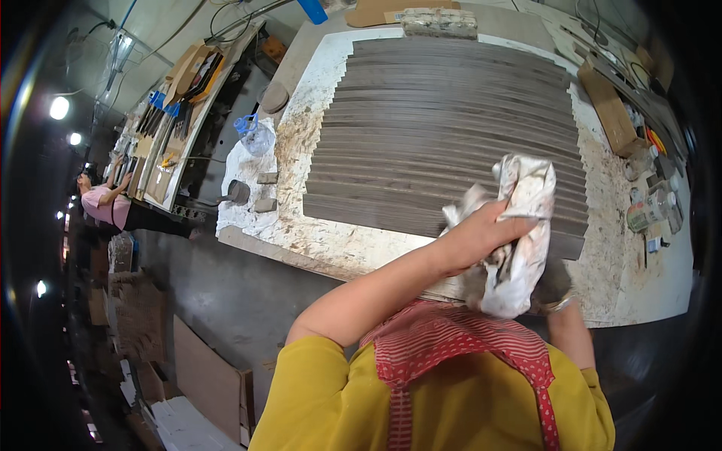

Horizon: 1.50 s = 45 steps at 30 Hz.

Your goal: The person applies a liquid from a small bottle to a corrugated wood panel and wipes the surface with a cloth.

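Observation:
My left hand is closed around a crumpled white cloth with brown and dark stains. It holds the cloth above the near right part of a row of grey-brown wooden strips. The strips lie side by side with stepped ends on a stained white board. Close beside the hanging cloth, at the table's near edge, is my right hand. It looks dark and blurred, and the cloth partly covers it, so its fingers do not show.
On the left are a clear bottle with a blue top, small grey blocks and a dark cup. A wrapped block sits behind the strips. At right are a cardboard box and plastic bottles. A person in pink works far left.

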Each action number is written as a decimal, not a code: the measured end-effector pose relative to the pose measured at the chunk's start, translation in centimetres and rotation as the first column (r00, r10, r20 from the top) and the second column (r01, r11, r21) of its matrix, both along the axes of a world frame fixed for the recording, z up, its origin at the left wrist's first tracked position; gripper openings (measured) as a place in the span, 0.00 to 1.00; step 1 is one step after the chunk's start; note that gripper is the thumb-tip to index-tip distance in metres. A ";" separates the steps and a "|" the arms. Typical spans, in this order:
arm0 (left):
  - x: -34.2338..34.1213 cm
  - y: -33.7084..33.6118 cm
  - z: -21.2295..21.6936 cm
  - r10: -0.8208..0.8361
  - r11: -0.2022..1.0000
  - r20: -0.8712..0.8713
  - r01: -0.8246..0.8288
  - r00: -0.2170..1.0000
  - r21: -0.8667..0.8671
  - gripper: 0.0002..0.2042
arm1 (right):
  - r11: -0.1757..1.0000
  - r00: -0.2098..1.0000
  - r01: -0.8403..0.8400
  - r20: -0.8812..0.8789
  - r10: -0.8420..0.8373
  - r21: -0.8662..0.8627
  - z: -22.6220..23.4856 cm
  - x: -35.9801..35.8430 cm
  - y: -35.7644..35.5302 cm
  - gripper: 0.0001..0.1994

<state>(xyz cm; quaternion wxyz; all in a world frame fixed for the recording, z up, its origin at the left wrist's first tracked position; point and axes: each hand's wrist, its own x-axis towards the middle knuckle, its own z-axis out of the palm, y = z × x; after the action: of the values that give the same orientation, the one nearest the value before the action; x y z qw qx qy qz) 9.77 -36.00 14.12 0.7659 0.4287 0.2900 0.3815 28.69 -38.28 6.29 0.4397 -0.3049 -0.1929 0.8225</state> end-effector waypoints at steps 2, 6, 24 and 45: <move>-2.5 0.0 0.7 -0.062 0.998 -0.208 0.057 0.976 -0.030 0.14 | 0.999 0.993 -0.048 0.106 0.048 -0.004 1.1 -0.6 0.2 0.31; -8.5 -1.8 -1.2 0.222 0.972 -0.533 -0.142 0.816 0.188 0.15 | 0.966 0.954 -0.080 0.301 0.002 0.246 4.0 -1.4 2.9 0.26; -34.3 9.6 -17.0 0.754 0.633 -0.531 -0.643 0.387 0.432 0.31 | 0.156 0.067 -0.909 0.505 -0.861 0.387 -2.3 -21.5 23.4 0.28; -34.8 16.4 -17.5 0.675 0.737 -0.618 -0.406 0.404 0.540 0.31 | 0.156 -0.034 -0.977 0.611 -0.791 0.148 -0.9 -38.1 28.1 0.17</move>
<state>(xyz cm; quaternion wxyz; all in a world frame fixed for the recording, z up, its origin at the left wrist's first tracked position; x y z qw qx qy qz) -25.06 -19.63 -3.43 0.3130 0.5421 0.6550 0.4232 -9.42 -10.18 5.34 0.0557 -0.3590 -0.9314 -0.0243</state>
